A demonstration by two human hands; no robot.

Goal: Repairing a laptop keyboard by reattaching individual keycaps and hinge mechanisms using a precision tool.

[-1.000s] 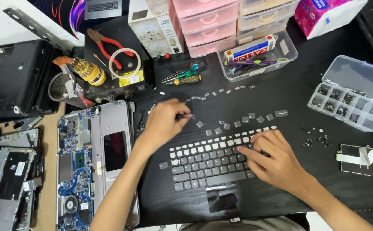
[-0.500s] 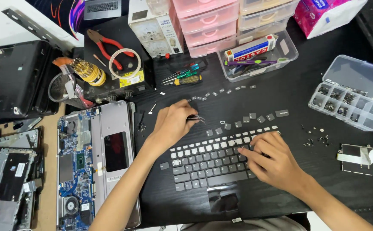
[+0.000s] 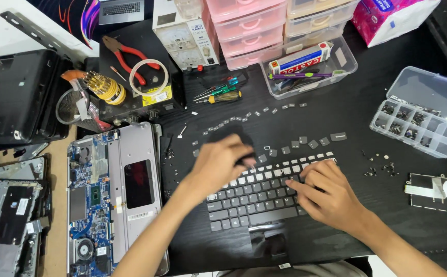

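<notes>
Keycaps [image 3: 285,150] lie loose in a scatter just beyond the black keyboard [image 3: 257,197], which sits flat on the dark surface [image 3: 357,118] in front of me. My right hand [image 3: 331,197] rests on the keyboard's right end, fingers curled and pressing the keys, holding nothing. My left hand [image 3: 218,164] is blurred over the top left keys; I cannot tell what its fingers pinch. An opened laptop base [image 3: 115,200] with bare circuit board lies left of my forearm. Screwdrivers [image 3: 218,93], red pliers [image 3: 131,59], pink drawers [image 3: 249,31] and a clear compartment box [image 3: 418,123] crowd the far edge.
</notes>
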